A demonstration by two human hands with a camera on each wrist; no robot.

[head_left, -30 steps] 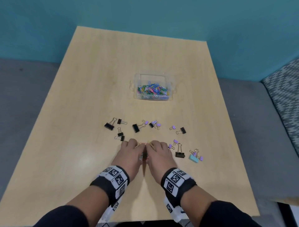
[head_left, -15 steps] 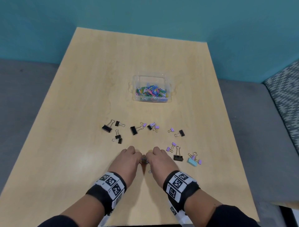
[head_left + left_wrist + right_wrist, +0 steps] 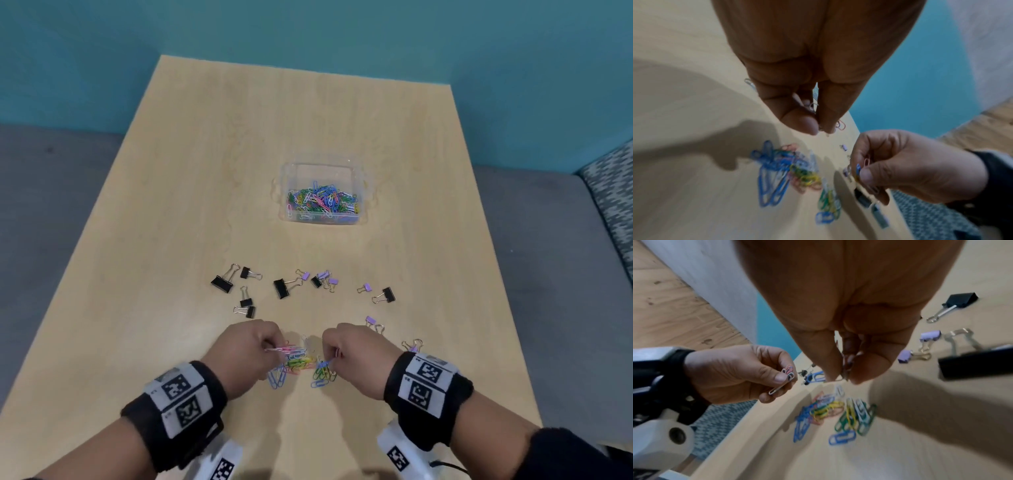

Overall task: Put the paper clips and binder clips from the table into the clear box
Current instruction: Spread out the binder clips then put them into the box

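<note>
A small heap of coloured paper clips (image 3: 297, 366) (image 3: 785, 170) (image 3: 834, 412) lies on the wooden table (image 3: 191, 192) near its front edge. My left hand (image 3: 255, 346) (image 3: 748, 371) is raised just above the heap and pinches a few paper clips (image 3: 788, 374) between thumb and fingers. My right hand (image 3: 349, 349) (image 3: 888, 164) hovers beside it and pinches a few clips (image 3: 861, 168) too. The clear box (image 3: 284, 192) stands farther back at the middle, holding many coloured paper clips. Black and purple binder clips (image 3: 281, 287) lie scattered between hands and box.
More binder clips (image 3: 383, 294) lie to the right, some partly hidden behind my right wrist (image 3: 414, 346). The table ends close behind my wrists. Grey floor surrounds the table, a teal wall rises behind it, and a patterned cushion (image 3: 613, 205) sits at the right.
Both hands have drawn back toward me, spread apart and lifted off the table with clips pinched, uncovering the heap of paper clips that they covered before.
</note>
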